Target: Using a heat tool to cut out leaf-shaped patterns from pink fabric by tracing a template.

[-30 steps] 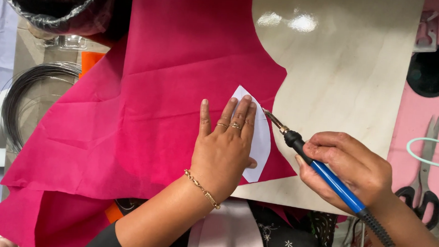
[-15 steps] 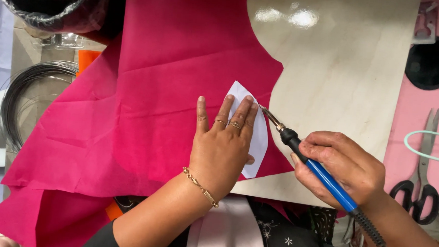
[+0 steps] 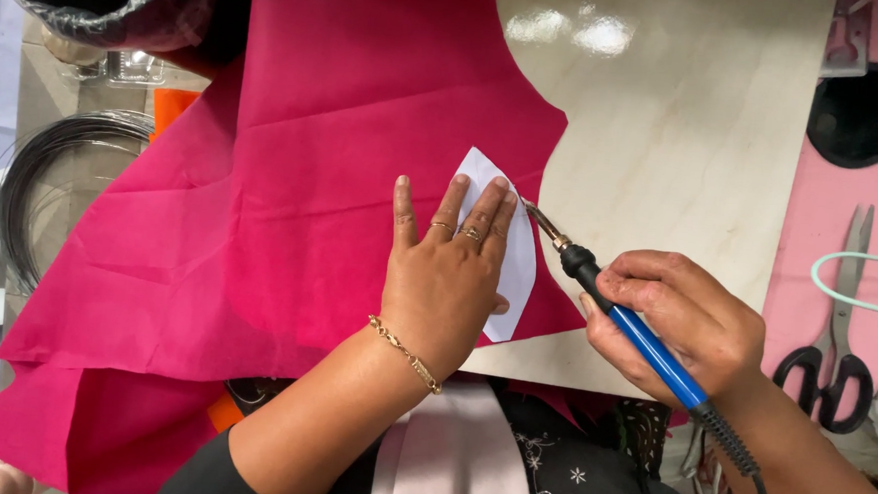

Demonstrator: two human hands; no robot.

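We are pressing our left hand (image 3: 444,282) flat, fingers spread, on a white paper template (image 3: 511,266) lying on pink fabric (image 3: 290,219) over a pale wooden board (image 3: 684,150). Our right hand (image 3: 680,320) is gripping a blue-handled hot-tip cutting tool (image 3: 616,306), its tip touching the template's edge just beside our left fingertips.

Bright, even overhead light; glare patches on far part of wooden board (image 3: 683,170). Soft shadows only. Centre sharp, near edge and corners slightly soft, mild wide-angle stretch at edges.
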